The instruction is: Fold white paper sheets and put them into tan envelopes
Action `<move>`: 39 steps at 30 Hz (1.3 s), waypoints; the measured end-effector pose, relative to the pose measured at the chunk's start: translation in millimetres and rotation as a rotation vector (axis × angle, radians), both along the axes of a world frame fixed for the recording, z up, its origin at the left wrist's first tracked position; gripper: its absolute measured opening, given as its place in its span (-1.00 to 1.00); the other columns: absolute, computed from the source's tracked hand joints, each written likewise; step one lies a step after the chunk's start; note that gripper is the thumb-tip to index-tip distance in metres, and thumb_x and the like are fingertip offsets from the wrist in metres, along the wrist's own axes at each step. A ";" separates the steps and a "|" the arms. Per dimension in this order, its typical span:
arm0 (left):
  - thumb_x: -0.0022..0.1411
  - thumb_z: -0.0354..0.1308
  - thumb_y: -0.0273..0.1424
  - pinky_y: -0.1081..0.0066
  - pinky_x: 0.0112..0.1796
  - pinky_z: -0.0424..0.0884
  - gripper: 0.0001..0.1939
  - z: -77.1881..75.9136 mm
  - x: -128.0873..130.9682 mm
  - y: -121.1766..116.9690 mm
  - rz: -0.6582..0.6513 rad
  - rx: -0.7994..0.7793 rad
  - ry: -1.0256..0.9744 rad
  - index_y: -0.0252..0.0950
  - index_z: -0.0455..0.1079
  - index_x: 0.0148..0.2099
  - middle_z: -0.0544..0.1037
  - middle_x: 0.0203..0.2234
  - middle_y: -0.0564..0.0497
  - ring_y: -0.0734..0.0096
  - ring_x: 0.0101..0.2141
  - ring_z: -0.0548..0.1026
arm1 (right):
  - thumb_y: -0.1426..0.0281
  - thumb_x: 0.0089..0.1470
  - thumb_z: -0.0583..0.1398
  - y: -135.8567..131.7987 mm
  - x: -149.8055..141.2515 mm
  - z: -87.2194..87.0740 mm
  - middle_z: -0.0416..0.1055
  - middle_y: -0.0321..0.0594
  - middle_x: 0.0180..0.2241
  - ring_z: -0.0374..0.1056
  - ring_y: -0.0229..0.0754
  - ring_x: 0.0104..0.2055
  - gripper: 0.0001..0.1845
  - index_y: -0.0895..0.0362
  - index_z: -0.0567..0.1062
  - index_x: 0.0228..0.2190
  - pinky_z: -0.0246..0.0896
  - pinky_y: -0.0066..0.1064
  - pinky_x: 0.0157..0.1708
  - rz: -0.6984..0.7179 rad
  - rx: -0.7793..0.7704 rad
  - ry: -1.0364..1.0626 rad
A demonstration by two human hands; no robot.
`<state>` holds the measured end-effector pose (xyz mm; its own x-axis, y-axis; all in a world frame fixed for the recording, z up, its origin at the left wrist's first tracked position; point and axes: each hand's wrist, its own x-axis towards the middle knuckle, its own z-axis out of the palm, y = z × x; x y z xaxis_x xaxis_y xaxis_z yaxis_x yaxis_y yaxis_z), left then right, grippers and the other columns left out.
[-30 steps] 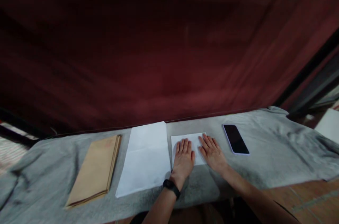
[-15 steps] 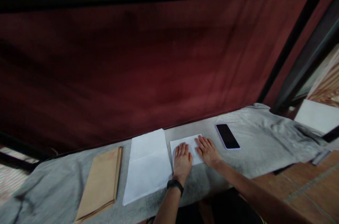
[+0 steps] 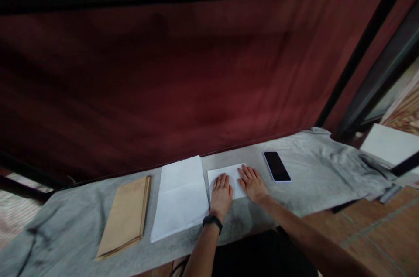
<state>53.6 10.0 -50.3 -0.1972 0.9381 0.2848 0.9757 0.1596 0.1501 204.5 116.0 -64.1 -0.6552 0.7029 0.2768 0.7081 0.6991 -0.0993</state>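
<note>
A small white piece of paper (image 3: 236,180), perhaps folded, lies on the grey cloth under both palms. My left hand (image 3: 221,196) rests flat on its left part, fingers stretched out, with a black band on the wrist. On the right edge of the same paper lies my right hand (image 3: 252,183), its fingers slightly spread. Neither hand grips anything. Just left of my left hand is a stack of larger white sheets (image 3: 181,198) with a faint crease across the middle.
Brown paper envelopes (image 3: 126,216) are stacked at the left. A phone (image 3: 276,166) with a pale purple edge lies face up right of my right hand. Grey cloth (image 3: 314,176) covers the narrow surface, and a dark red panel (image 3: 196,80) stands behind it.
Both hands stay flat on the small paper, almost unmoved. The whole view has shifted slightly, so the phone and papers appear a little higher and further left.
</note>
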 end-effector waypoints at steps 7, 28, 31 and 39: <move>0.37 -0.10 -0.47 0.09 0.26 0.22 -0.53 2.8 1.4 -1.1 0.005 -0.038 0.019 -0.39 0.27 0.28 0.35 0.26 -0.18 0.20 0.27 0.28 | 0.20 0.37 -0.12 -1.8 1.2 3.9 0.10 -0.06 0.35 0.08 0.02 0.36 -0.41 0.10 0.17 0.33 -0.14 -0.01 0.32 0.003 -0.004 -0.013; 0.32 -0.11 -0.58 0.11 0.25 0.19 -0.45 7.3 17.6 -7.8 -0.125 -0.177 0.144 -0.41 0.20 0.33 0.31 0.27 -0.30 0.14 0.29 0.24 | 0.20 0.37 -0.12 0.7 6.2 2.0 0.09 -0.03 0.36 0.08 0.07 0.35 -0.40 0.14 0.18 0.33 -0.11 -0.03 0.29 0.014 0.018 -0.056; 0.35 -0.13 -0.55 0.10 0.26 0.16 -0.47 8.7 19.5 -11.1 -0.127 -0.179 0.132 -0.42 0.18 0.34 0.29 0.29 -0.30 0.14 0.30 0.23 | 0.19 0.36 -0.13 1.2 6.8 0.8 0.08 -0.04 0.36 0.08 0.07 0.35 -0.39 0.12 0.15 0.34 -0.13 0.00 0.30 0.016 0.020 -0.041; 0.46 -0.09 -0.22 0.14 0.31 0.07 -0.53 12.0 27.3 -45.9 -0.232 -0.083 0.015 -0.27 0.23 0.31 0.27 0.32 -0.10 0.29 0.31 0.21 | 0.22 0.37 -0.13 0.6 10.2 1.3 0.12 -0.03 0.35 0.07 0.06 0.35 -0.41 0.12 0.16 0.33 -0.10 -0.01 0.27 0.043 0.065 -0.050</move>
<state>81.0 -35.9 -38.3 0.0298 0.9780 0.2066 0.9897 -0.0578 0.1310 214.7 116.6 -62.8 -0.6987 0.6553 0.2871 0.6801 0.7329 -0.0178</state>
